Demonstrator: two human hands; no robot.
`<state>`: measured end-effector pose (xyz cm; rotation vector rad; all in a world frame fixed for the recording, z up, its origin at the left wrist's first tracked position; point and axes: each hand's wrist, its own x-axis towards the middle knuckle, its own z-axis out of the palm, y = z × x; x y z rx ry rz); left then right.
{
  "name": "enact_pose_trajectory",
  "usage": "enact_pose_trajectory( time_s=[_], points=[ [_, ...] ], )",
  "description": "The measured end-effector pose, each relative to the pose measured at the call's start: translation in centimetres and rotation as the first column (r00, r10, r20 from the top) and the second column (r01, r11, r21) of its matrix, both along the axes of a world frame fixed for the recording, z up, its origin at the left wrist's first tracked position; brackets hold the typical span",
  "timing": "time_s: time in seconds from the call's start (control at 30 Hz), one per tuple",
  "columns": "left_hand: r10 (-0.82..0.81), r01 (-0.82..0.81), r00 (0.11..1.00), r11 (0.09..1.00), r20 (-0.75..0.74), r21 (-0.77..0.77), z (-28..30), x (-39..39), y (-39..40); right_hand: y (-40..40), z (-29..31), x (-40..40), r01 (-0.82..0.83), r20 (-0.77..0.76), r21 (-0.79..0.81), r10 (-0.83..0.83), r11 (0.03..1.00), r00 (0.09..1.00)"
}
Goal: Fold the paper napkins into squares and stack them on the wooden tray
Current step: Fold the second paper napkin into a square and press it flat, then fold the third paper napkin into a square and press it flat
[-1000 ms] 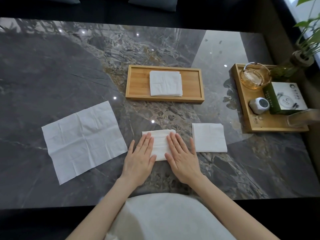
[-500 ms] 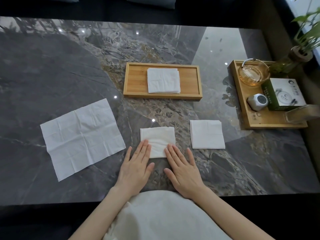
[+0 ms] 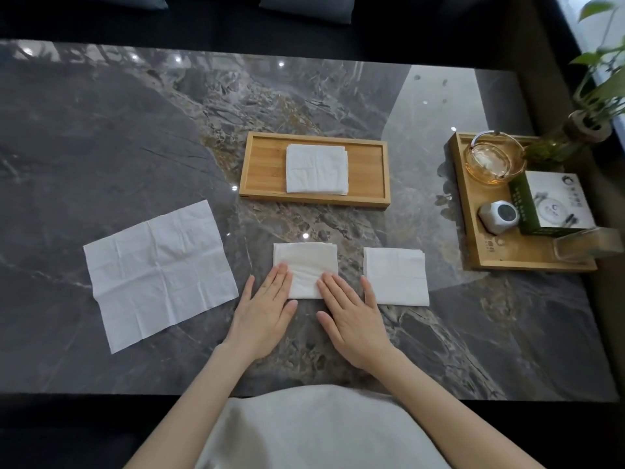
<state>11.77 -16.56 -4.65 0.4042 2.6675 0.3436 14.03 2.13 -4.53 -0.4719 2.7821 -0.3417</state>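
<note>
Folded stack (image 3: 317, 169) on tray (image 3: 260, 170); two squares (image 3: 306, 265) (image 3: 395, 276) and one flat napkin (image 3: 159, 272) wait on counter (image 3: 101, 130); left hand (image 3: 267, 313) and right hand (image 3: 355, 316) press the middle square, fingers flat, grasping nothing.

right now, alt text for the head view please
Both hands, left and right, press flat on a folded napkin on a marble table. Another folded one lies to its right, an open napkin to its left, and one folded in the wooden tray beyond.
</note>
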Motion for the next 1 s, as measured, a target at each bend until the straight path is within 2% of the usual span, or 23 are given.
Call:
enact_pose_trajectory(
  time_s=[0.2, 0.33, 0.43, 0.57, 0.73, 0.8, 0.87, 1.0],
  points=[
    [0.201, -0.219, 0.970, 0.967, 0.137, 0.131, 2.4, -1.7, 1.3, -0.5, 1.3, -2.5, -0.023, -0.083, -0.045, 0.019, 0.999, 0.996],
    [0.232, -0.255, 0.958, 0.958, 0.167, 0.128, 3.6, -3.0, 1.8, -1.1, 2.3, -4.7, -0.066, -0.028, 0.008, 0.066, 0.998, 0.997],
    [0.280, -0.324, 0.938, 0.918, 0.202, 0.229, 4.7, -3.9, 1.2, -1.6, 3.1, -6.3, 0.004, -0.009, -0.054, -0.005, 0.999, 1.000],
    [0.381, -0.387, 0.919, 0.828, 0.101, 0.406, 6.0, -4.8, -1.9, -3.0, 4.5, -7.2, 0.086, -0.065, -0.218, -0.102, 0.972, 0.993],
    [0.523, -0.394, 0.846, 0.741, -0.099, 0.544, 6.5, -4.4, -7.5, -7.9, 4.9, -6.9, 0.289, 0.063, -0.411, -0.290, 0.865, 0.955],
    [0.525, -0.371, 0.829, 0.772, -0.190, 0.516, 5.8, -3.7, -9.7, -10.3, 4.6, -6.5, 0.359, 0.118, -0.452, -0.345, 0.816, 0.931],
    [0.452, -0.316, 0.860, 0.837, -0.239, 0.446, 4.8, -3.0, -11.8, -12.7, 4.0, -6.0, 0.421, 0.152, -0.454, -0.398, 0.785, 0.905],
    [0.207, -0.162, 0.957, 0.963, -0.206, 0.215, 1.9, -1.8, -15.6, -16.9, 2.5, -4.7, 0.522, 0.160, -0.337, -0.498, 0.784, 0.852]
  ],
)
